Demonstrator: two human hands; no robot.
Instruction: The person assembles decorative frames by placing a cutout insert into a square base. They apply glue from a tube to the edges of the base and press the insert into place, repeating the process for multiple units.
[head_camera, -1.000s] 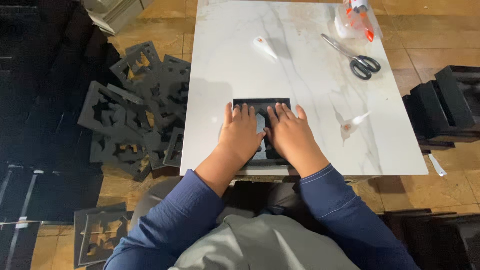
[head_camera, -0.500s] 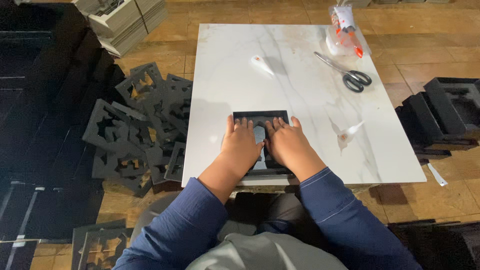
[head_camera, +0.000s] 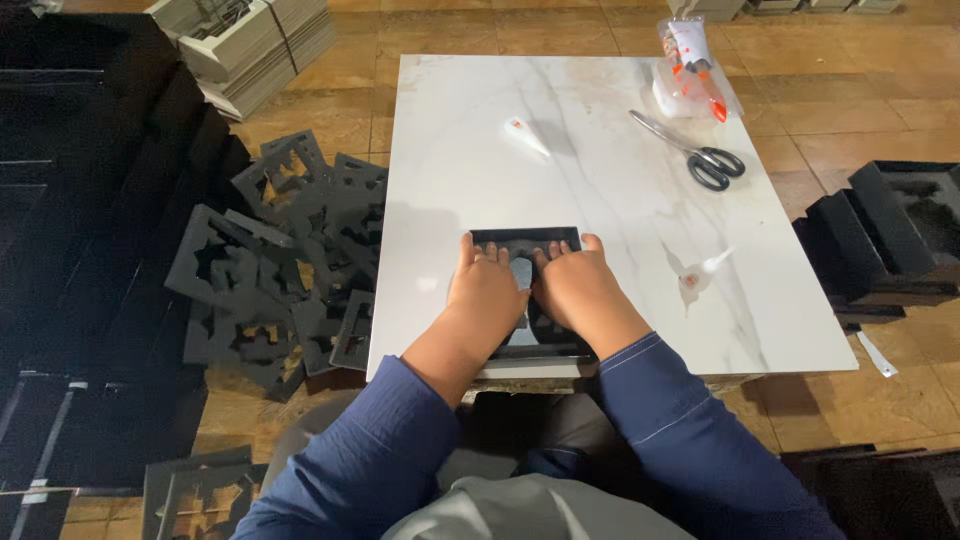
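A black foam insert with cut-outs (head_camera: 522, 241) lies flat near the front edge of the white marble table (head_camera: 600, 180). My left hand (head_camera: 484, 290) presses down on its left half, fingers together and flat. My right hand (head_camera: 576, 288) presses on its right half the same way. Most of the insert is hidden under both hands; only its far rim and a pale cut-out between the hands show.
Scissors (head_camera: 694, 152) and a clear bag with orange-tipped tubes (head_camera: 690, 66) lie at the table's far right. A small white tube (head_camera: 526, 136) rests mid-table. Several grey foam cut-outs (head_camera: 280, 260) pile on the floor at left; black trays (head_camera: 890, 235) stack at right.
The view has shifted so the table sits lower and farther right in frame. Both hands stay pressed flat on the black insert in the same place.
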